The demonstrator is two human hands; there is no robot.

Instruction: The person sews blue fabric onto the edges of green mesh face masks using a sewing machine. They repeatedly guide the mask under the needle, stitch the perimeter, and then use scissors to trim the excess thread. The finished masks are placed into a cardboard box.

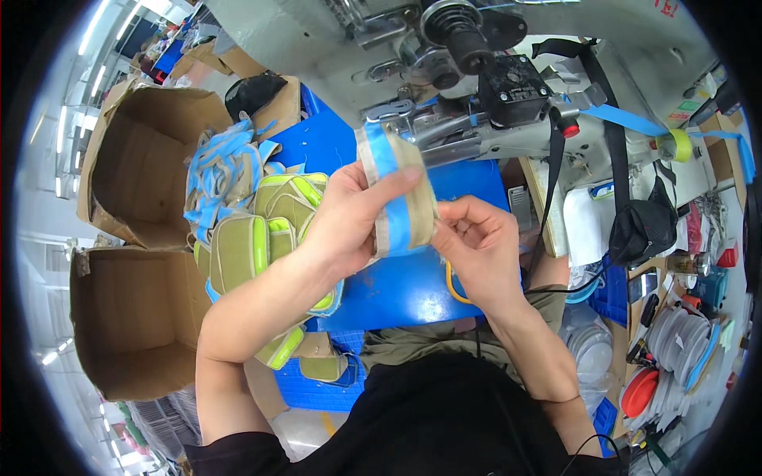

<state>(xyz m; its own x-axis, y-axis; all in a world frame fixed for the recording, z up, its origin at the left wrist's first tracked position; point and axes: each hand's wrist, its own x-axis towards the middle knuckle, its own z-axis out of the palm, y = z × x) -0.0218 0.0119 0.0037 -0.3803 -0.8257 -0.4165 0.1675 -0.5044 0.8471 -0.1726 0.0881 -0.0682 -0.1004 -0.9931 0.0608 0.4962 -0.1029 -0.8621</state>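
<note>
One striped cloth piece (403,214) held over the blue table (397,295), well in from its near edge
Looks light, soft and grippy, best held by the stitched edges; left hand (345,213) clamps it under the thumb, right hand (486,247) pinches its right edge; two cartons (131,321) stand left, green pouches (238,258) too heaped to count

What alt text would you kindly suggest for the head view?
The left hand grips a beige fabric band with a bright blue stripe, the right hand at its edge, over a glossy blue table near a pale grey metal machine. To the left lie tan fabric pieces edged in lime green, beside two open brown cardboard boxes.
</note>
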